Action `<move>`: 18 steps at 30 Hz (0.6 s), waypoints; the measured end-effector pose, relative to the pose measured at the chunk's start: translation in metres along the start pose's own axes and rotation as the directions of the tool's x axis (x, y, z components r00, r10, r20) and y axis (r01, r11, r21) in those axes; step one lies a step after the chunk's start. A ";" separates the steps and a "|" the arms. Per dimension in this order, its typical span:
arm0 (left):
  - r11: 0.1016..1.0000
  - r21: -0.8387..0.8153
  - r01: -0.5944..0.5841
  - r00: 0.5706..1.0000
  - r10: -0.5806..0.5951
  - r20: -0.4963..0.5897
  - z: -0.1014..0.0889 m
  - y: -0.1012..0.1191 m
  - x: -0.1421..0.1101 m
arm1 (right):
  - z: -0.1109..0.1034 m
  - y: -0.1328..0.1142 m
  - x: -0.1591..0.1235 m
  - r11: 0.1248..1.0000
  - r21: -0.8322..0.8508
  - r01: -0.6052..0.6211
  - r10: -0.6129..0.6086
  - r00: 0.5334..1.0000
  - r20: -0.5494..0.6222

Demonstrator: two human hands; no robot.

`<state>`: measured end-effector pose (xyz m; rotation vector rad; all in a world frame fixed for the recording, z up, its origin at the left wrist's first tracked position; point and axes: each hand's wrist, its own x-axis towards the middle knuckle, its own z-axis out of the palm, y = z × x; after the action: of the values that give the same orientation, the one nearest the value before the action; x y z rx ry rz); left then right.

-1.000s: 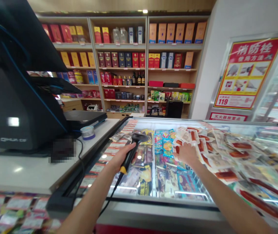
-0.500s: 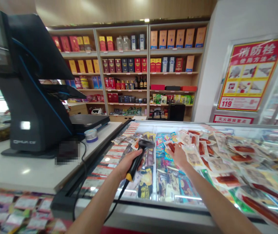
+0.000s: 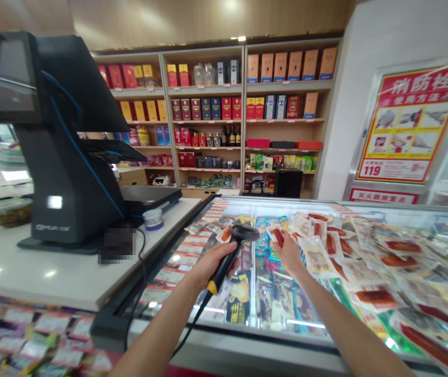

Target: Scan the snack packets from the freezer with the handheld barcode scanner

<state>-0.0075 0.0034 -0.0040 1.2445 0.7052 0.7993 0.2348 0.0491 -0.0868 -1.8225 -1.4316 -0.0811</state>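
My left hand (image 3: 215, 264) is wrapped round the handle of a black and yellow barcode scanner (image 3: 245, 232), its head facing right and its cable running down past my forearm. To the right, my right hand (image 3: 288, 251) grips a small clear packet of red sausage (image 3: 276, 235) over the freezer's glass top. The packet is close to the scanner head but apart from it. Many more sealed sausage packets (image 3: 375, 297) lie spread on the glass right of my hand. Left of the scanner are a few small packets (image 3: 204, 226).
A chest freezer (image 3: 239, 343) with bagged goods inside spans the front. On the counter (image 3: 66, 285) at left stand a checkout terminal (image 3: 70, 178) and a round tub (image 3: 153, 220). Shelves (image 3: 208, 90) of boxes and bottles line the back wall; a red poster (image 3: 415, 123) hangs right.
The view has shifted slightly, so most things sit a little further right. The packet in my right hand is lifted and shows more clearly. Both hands keep their hold.
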 end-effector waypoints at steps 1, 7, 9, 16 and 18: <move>1.000 0.001 0.001 1.000 -0.001 0.022 -0.001 0.000 0.001 | 0.001 -0.001 0.000 1.000 0.001 0.001 -0.001 1.000 -0.004; 0.999 0.015 -0.032 0.996 0.031 0.084 -0.006 -0.002 0.005 | 0.002 -0.007 -0.001 0.999 -0.048 0.002 -0.001 1.000 0.010; 1.000 -0.003 -0.009 0.997 0.010 0.076 -0.009 -0.003 0.005 | 0.003 -0.010 -0.001 0.998 -0.059 -0.003 0.003 1.000 0.009; 0.998 -0.050 0.024 0.996 -0.019 0.088 -0.013 -0.002 0.006 | 0.010 -0.017 0.000 0.998 -0.056 0.010 -0.009 1.000 0.016; 1.000 -0.023 -0.012 0.996 0.014 0.093 -0.012 -0.003 0.008 | 0.012 -0.018 0.000 0.998 -0.059 0.022 -0.022 1.000 0.005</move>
<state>-0.0121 0.0162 -0.0090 1.2590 0.6115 0.7532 0.2152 0.0567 -0.0852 -1.8562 -1.4665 -0.1319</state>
